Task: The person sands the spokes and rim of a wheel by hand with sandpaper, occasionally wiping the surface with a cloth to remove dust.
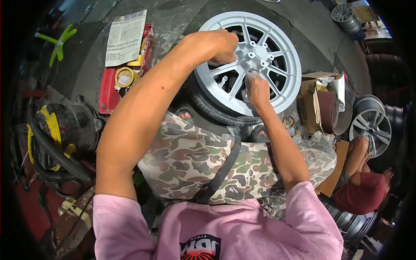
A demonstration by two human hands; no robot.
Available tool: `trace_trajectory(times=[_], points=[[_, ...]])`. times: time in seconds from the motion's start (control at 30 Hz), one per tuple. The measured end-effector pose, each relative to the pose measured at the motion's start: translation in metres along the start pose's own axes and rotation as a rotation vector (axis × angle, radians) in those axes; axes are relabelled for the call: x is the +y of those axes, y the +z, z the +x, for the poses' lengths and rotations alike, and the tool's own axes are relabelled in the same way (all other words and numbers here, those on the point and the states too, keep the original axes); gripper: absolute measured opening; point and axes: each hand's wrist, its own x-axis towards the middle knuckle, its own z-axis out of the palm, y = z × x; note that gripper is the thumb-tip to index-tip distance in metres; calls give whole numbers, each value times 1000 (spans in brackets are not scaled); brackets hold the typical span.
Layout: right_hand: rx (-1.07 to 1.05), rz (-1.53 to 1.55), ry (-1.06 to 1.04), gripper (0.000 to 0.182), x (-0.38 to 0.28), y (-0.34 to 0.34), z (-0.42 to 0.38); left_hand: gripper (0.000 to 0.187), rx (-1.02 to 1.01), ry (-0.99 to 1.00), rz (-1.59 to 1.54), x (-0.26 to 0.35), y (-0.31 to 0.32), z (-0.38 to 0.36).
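A light grey multi-spoke wheel rim [261,53] lies face up on a black tire [203,102] in front of me. My left hand [223,47] is closed over the spokes on the left of the hub, with its fingertips mostly hidden. My right hand [257,90] is closed, its fingers pressed together against a spoke just below the hub. Whether either hand grips a small thing, I cannot make out.
On the left, a red toolbox [108,89] holds a newspaper [125,38] and a yellow tape roll [125,77]. A black-and-yellow vacuum [71,128] stands nearer me. On the right are a cardboard box [308,102] and another person [364,188] at a silver wheel [373,132].
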Motion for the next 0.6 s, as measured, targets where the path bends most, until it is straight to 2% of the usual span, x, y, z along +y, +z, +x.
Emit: trace_trajectory(times=[0.03,0.1,0.17,0.2,0.23,0.3,0.37,0.43,0.5,0.57,0.6], points=[[20,42,-23,11,-1,2,3,34,0,-10,2,2,-1,-2],[45,45,-74,15,17,0,-1,34,4,-10,6,6,-2,-1],[-181,159,-307,24,31,-12,-7,34,-16,-2,11,4,0,1],[-135,144,-404,32,30,-16,-10,34,-13,-3,14,3,1,2],[-134,145,-404,32,29,-17,-11,35,4,7,24,2,2,4],[-127,153,-112,36,22,-24,-9,35,18,8,33,3,1,1],[-86,53,-59,34,7,-21,-8,35,-52,-54,7,14,-5,-5],[-81,89,-212,30,7,-10,-7,36,-17,-19,4,10,0,0],[-120,81,-204,26,5,-11,-12,36,11,14,-8,3,5,1],[-357,129,-408,27,3,-27,-14,35,-20,45,27,3,3,6],[-370,203,-402,22,-3,-31,-18,35,-16,52,30,5,2,8]])
